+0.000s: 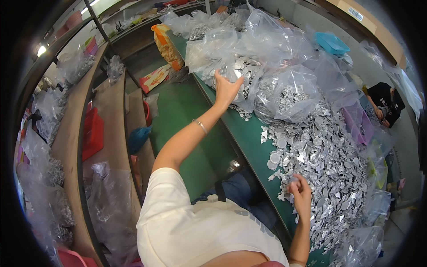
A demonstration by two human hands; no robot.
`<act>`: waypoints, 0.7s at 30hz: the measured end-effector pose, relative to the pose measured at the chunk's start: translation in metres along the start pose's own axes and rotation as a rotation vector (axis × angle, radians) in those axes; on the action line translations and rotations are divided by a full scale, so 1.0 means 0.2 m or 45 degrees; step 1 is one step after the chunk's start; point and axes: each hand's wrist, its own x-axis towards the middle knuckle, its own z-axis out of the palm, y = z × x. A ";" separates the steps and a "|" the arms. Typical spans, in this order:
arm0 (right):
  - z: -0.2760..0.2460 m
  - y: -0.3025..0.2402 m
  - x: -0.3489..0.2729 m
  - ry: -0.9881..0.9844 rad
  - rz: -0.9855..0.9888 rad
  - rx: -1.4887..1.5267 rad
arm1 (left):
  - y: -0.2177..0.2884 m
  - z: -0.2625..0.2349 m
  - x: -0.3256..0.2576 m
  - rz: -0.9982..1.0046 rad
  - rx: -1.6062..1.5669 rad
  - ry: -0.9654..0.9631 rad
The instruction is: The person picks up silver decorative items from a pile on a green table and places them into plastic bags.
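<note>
My left hand point(227, 91) reaches to the far part of the green-topped table, thumb and forefinger spread wide. It is at the edge of an open clear plastic bag point(209, 53) with flat silver-grey metal pieces point(246, 64) at its mouth. Nothing shows between its fingers. My right hand point(301, 192) hovers over the near left side of a large heap of small metal pieces point(331, 164). Its fingers are curled in, and whatever they hold, if anything, cannot be made out. Beside the heap's left edge lie round metal discs point(274, 158).
A filled clear bag point(284, 95) stands between the hands. Beyond the heap are a purple basket point(357, 120) and a blue tray point(332, 43). Another person point(386, 104) works at the far right. Wooden shelves point(109, 115) with bags and a red bin point(92, 133) line the left.
</note>
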 end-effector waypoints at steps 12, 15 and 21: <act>0.63 -0.68 1.37 0.052 0.044 -0.305 | -0.01 -0.11 0.29 -0.118 -0.418 -0.756; 0.72 -0.65 1.54 0.184 -0.200 -0.848 | -0.05 -0.17 0.35 -0.137 -0.524 -0.854; 0.81 -0.78 1.45 0.151 0.077 -0.719 | -0.03 -0.19 0.36 -0.109 -0.605 -0.990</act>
